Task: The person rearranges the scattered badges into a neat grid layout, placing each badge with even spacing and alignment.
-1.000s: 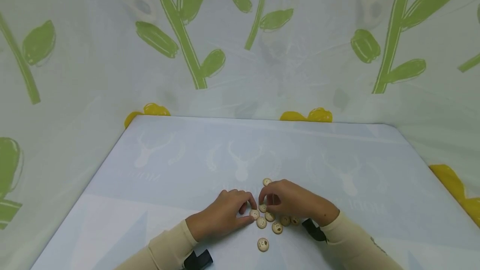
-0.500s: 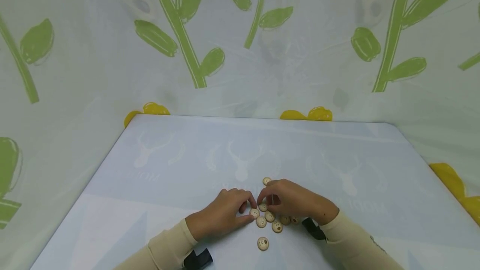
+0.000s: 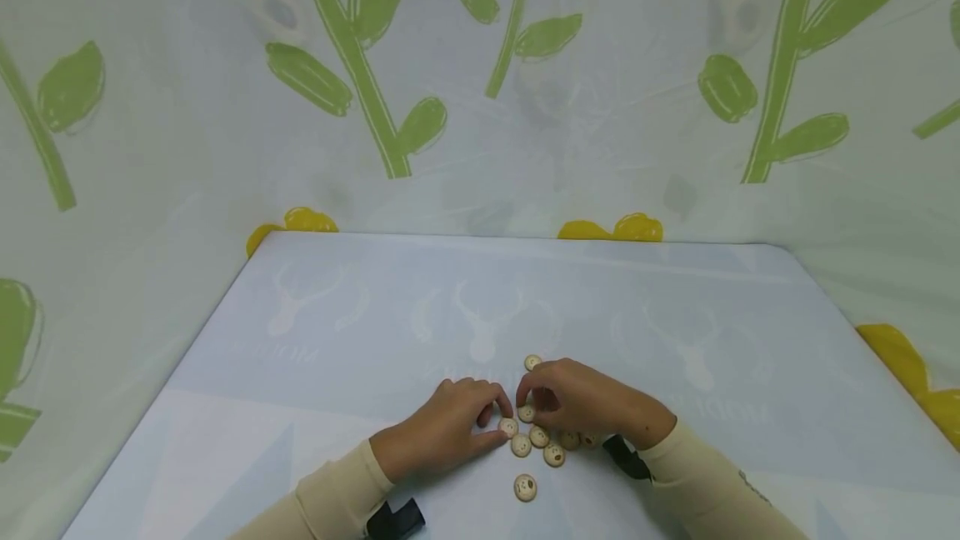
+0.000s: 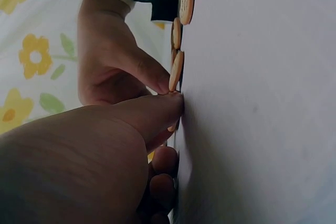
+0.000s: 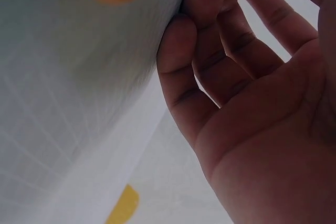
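Small round wooden discs with dark face-like marks lie on the table. With thumb and index finger, my left hand [image 3: 442, 432] pinches the leftmost wooden disc [image 3: 508, 427], which stays on the surface. Just to its right, my right hand [image 3: 592, 398] pinches another wooden disc [image 3: 527, 413] the same way. In the left wrist view the fingertips of both hands nearly meet, and a disc [image 4: 176, 71] stands out beside them. The right wrist view shows curled fingers [image 5: 177, 45] against the table; the pinched disc is hidden there.
More discs lie close by: one [image 3: 521, 445] below the pinched pair, one [image 3: 554, 455] to the right, a separate one [image 3: 526, 487] nearer the person, and one [image 3: 533, 362] beyond the right hand. Some are partly under the right wrist. The pale table [image 3: 360, 298] meets a flowered cloth [image 3: 637, 123].
Both hands keep almost the same place and hold. The discs show only a tiny shift, along with a slight movement of the head view.
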